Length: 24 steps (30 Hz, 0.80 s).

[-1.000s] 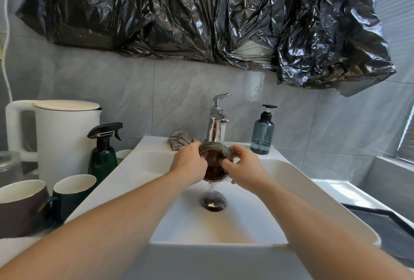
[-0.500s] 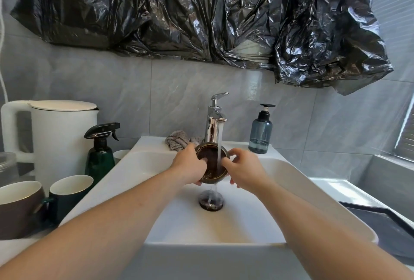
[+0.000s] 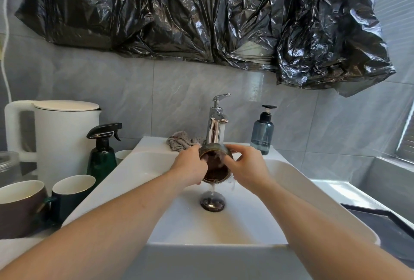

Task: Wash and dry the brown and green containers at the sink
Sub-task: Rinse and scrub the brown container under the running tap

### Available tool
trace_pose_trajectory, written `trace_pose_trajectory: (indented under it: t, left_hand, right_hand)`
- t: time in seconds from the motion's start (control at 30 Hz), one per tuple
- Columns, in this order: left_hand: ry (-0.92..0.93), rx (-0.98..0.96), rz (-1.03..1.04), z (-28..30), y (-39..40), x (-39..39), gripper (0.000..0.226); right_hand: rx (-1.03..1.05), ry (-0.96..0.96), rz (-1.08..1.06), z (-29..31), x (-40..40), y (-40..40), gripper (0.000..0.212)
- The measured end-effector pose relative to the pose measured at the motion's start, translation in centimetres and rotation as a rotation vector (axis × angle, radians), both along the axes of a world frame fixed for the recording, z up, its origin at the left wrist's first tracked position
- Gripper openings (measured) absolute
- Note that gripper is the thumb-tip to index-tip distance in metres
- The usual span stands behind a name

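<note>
A small round brown container (image 3: 214,168) is held under the running chrome tap (image 3: 215,127), its open mouth tilted towards me. My left hand (image 3: 190,167) grips its left side and my right hand (image 3: 245,167) grips its right rim, fingers curled round it. Water streams off its lower edge onto the dark drain plug (image 3: 212,204) of the white sink (image 3: 291,181). On the counter at the left stand a brown mug (image 3: 19,207) and a green mug (image 3: 71,196), both upright.
A white kettle (image 3: 60,136), a green spray bottle (image 3: 102,156) and a small white cup (image 3: 122,156) stand left of the sink. A grey cloth (image 3: 179,142) lies behind the tap, a blue soap dispenser (image 3: 262,134) to its right. Black plastic sheeting (image 3: 201,15) hangs above.
Both hands have turned the brown container under the stream, so its mouth tips lower and towards me. The mugs at the left have stayed where they were.
</note>
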<state>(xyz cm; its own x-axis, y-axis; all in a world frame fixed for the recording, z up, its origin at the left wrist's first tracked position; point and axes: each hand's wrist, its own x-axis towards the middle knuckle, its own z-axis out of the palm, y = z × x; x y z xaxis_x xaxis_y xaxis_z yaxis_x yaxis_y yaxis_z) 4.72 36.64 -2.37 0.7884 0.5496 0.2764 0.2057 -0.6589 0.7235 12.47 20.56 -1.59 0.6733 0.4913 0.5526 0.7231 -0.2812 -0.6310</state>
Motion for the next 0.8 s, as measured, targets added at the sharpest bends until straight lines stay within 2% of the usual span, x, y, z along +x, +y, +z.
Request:
trace_pose_trajectory:
  t: [0.2, 0.33, 0.47, 0.53, 0.67, 0.8]
  left_hand:
    - [-0.049, 0.025, -0.013, 0.4, -0.9, -0.5, 0.015]
    - [-0.074, 0.054, 0.05, 0.5, -1.1, -0.7, 0.017]
    - [-0.191, -0.073, 0.066, 1.1, -1.1, -0.7, 0.02]
    - [-0.203, -0.099, 0.043, 1.3, -1.0, -0.7, 0.022]
    - [-0.153, 0.091, 0.011, 0.9, -1.0, -0.7, 0.018]
    - [-0.094, 0.159, -0.024, 0.6, -1.5, -0.4, 0.02]
  right_hand:
    - [-0.004, -0.009, 0.062, -0.2, 0.0, 0.5, 0.017]
    - [-0.015, 0.132, 0.067, -0.4, 0.3, 0.6, 0.02]
    - [-0.156, 0.273, 0.092, -0.7, 0.1, 0.6, 0.026]
    - [-0.141, 0.248, 0.049, -0.6, 0.1, 0.6, 0.022]
    - [-0.132, 0.141, -0.045, -0.3, 0.0, 0.4, 0.015]
    - [-0.161, 0.053, -0.081, -0.2, -0.1, 0.3, 0.014]
